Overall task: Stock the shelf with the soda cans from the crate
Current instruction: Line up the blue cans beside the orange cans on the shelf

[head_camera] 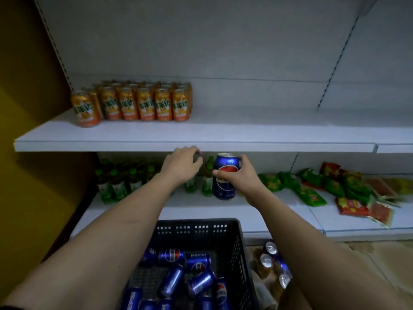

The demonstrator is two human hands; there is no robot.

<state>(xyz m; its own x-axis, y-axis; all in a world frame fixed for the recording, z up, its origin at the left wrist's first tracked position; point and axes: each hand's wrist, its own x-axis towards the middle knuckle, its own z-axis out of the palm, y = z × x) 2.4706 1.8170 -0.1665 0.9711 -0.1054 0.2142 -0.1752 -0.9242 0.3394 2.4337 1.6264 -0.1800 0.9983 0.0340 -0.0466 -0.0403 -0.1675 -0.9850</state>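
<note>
My right hand (242, 175) grips a blue Pepsi can (225, 173) upright, just below the front edge of the upper white shelf (223, 136). My left hand (182, 164) is raised beside it to the left, its fingers loosely curled near the shelf edge; I see nothing in it. Below my forearms stands the black plastic crate (196, 229), and several blue cans (172, 257) lie loose in it on their sides.
Rows of orange cans (134, 104) fill the left of the upper shelf; to their right the shelf is bare. On the lower shelf stand green bottles (111, 182) at the left and snack packets (335, 189) at the right. More blue cans (273, 262) sit right of the crate.
</note>
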